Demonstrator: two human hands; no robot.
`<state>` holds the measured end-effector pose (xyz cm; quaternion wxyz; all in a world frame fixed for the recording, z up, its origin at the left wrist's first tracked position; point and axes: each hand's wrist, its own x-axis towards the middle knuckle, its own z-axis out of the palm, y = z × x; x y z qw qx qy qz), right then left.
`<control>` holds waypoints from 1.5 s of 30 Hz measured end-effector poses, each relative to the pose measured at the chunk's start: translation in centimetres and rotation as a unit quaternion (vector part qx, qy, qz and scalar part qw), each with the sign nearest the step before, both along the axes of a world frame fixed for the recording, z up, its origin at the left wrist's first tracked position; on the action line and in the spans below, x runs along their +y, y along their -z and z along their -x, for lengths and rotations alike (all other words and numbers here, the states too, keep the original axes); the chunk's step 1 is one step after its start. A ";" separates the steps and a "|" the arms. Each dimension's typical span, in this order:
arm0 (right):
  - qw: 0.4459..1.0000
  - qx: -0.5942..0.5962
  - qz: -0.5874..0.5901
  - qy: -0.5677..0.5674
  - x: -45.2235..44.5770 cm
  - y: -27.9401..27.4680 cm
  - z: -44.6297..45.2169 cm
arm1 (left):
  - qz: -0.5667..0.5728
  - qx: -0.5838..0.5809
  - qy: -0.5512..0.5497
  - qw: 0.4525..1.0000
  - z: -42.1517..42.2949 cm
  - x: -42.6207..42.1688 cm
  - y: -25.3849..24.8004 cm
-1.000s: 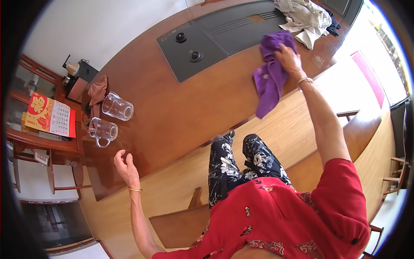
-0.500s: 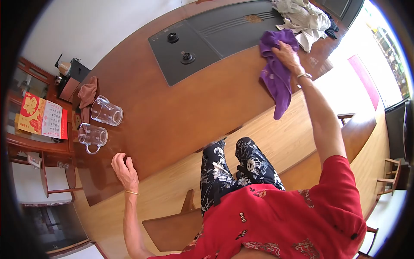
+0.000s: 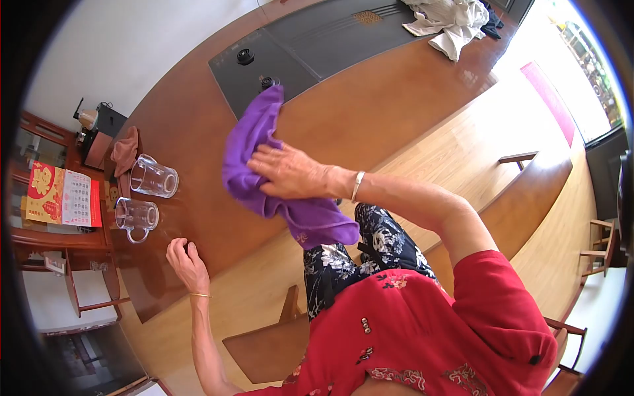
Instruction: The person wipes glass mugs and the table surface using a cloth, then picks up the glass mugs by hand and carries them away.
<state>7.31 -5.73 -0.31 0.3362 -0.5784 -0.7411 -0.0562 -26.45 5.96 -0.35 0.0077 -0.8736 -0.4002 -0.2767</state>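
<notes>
A purple cloth [image 3: 247,148] lies bunched on the wooden table [image 3: 191,211], its lower end draping over the table's near edge above my legs. My right hand [image 3: 290,173] is on top of the cloth, fingers pressing it and holding it. At the left, my left hand [image 3: 188,264] rests at the table's near edge with nothing in it, its fingers loosely bent and apart. Two clear glass mugs stand or lie just beyond that hand: the nearer mug [image 3: 137,218] has its handle towards me, and the farther mug [image 3: 154,177] is beside a brown cloth [image 3: 124,152].
A dark panel with round black knobs [image 3: 245,56] is set into the table's far side. White crumpled fabric [image 3: 456,26] lies at the far right. Beyond the left end are a red and gold calendar [image 3: 63,195] and a black box-like appliance [image 3: 105,132]. A wooden bench [image 3: 528,204] stands behind.
My right hand has carried the purple cloth from the table's right end leftward to its middle. My left hand has stayed nearly in place; the view has shifted slightly.
</notes>
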 end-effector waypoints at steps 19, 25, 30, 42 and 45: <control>0.873 -0.025 0.045 0.485 -21.3 3.2 -26.2 | -0.012 -0.028 0.012 0.999 0.3 0.3 0.4; 0.864 0.027 0.078 0.497 -22.9 2.6 -27.5 | -0.020 -0.034 0.005 0.999 0.7 0.7 0.9; 0.895 -0.037 0.134 0.425 -19.7 0.1 -18.2 | -0.017 -0.024 0.001 1.000 0.7 0.8 0.9; 0.902 0.127 0.219 0.350 -16.2 -2.1 -16.8 | -0.014 -0.031 -0.005 0.999 0.7 0.7 0.9; 0.905 0.059 0.202 0.371 -15.8 -1.1 -15.9 | -0.012 -0.031 -0.004 0.999 0.6 0.6 0.8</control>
